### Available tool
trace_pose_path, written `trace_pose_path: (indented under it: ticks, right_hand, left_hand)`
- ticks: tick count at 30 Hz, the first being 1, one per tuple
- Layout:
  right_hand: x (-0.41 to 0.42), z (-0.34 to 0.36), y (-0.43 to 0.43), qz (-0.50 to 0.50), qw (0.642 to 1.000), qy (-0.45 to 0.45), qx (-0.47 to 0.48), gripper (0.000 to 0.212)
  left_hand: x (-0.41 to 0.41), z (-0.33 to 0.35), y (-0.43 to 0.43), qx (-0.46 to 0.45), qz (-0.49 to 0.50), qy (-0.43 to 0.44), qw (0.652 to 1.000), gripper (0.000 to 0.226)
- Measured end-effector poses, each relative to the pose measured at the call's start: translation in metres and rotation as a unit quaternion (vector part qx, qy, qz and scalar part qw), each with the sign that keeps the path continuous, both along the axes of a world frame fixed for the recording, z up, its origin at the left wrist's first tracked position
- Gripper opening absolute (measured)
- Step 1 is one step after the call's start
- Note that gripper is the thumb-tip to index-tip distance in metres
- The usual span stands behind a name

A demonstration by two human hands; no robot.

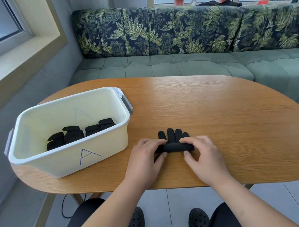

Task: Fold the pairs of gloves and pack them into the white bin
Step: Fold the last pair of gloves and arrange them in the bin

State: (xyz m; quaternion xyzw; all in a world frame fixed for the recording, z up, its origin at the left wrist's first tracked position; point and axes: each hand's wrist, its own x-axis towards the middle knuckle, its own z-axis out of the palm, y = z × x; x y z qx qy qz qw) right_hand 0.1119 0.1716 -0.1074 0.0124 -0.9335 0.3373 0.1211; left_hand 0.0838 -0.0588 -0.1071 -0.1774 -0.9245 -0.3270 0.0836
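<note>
On the oval wooden surface (217,116), near the white plastic bin (73,156), your left hand (145,159) and right hand (203,155) pinch the half-rolled pair of black fabric gloves (174,146) with curled fingers (158,142), and uneven pressure could let the roll spring open.

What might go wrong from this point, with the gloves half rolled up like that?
The black gloves are half rolled, held only by the left hand and right hand pinching the roll; released, it may spring open. Their tips stick out unrolled, so the bundle might end lopsided. Dropped loosely into the white bin, it could disturb the folded gloves there.
</note>
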Motion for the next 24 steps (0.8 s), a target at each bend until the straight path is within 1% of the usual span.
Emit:
trace_pose_path:
  ticks: [6, 10, 13, 16, 19, 24]
  right_hand:
    - [-0.002, 0.003, 0.005, -0.004, 0.993, -0.019, -0.115, 0.038]
    - [-0.004, 0.003, 0.006, -0.016, 0.988, -0.023, -0.151, 0.033]
    - [-0.005, 0.003, 0.004, -0.03, 0.99, -0.017, -0.137, 0.038]
    - [-0.007, 0.003, 0.004, -0.045, 0.992, 0.008, -0.114, 0.041]
    - [-0.008, 0.002, 0.004, -0.047, 0.994, 0.019, -0.095, 0.038]
    - [-0.009, -0.001, 0.005, -0.05, 0.994, 0.032, -0.087, 0.031]
  left_hand:
    - [0.003, 0.002, -0.001, 0.042, 0.013, -0.023, 0.999, 0.04]
    - [0.001, 0.001, -0.004, 0.075, 0.023, -0.045, 0.996, 0.035]
    - [0.0, 0.001, -0.002, 0.05, 0.013, -0.019, 0.998, 0.034]
    - [-0.001, -0.001, 0.001, 0.023, 0.014, 0.009, 1.0, 0.04]
    - [0.002, -0.002, 0.003, -0.016, 0.007, 0.047, 0.999, 0.047]
    - [0.009, -0.002, 0.009, -0.117, -0.077, 0.126, 0.982, 0.05]
